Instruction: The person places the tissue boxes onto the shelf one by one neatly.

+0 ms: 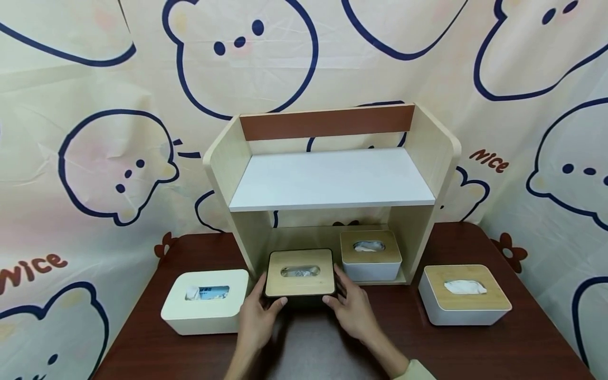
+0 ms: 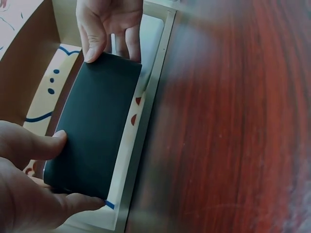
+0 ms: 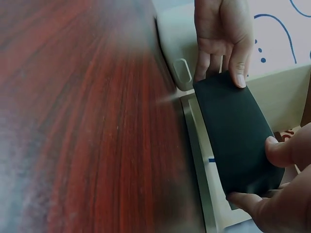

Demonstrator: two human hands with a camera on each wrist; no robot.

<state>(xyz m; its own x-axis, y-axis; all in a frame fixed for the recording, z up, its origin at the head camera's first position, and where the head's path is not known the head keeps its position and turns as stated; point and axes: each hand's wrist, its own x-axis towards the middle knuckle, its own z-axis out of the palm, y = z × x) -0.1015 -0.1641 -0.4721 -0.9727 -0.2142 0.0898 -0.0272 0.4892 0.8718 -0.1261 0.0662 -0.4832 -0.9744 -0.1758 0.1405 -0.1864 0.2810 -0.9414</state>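
At the near mouth of a shelf unit [image 1: 332, 179], a person's left hand [image 1: 256, 319] and right hand [image 1: 350, 309] grip opposite ends of a black tissue box [image 1: 300, 283], long axis left to right between them, neither hand nearer.

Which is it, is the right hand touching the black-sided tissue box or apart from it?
Touching: the right wrist view shows the right hand with its thumb laid against the black-sided tissue box.
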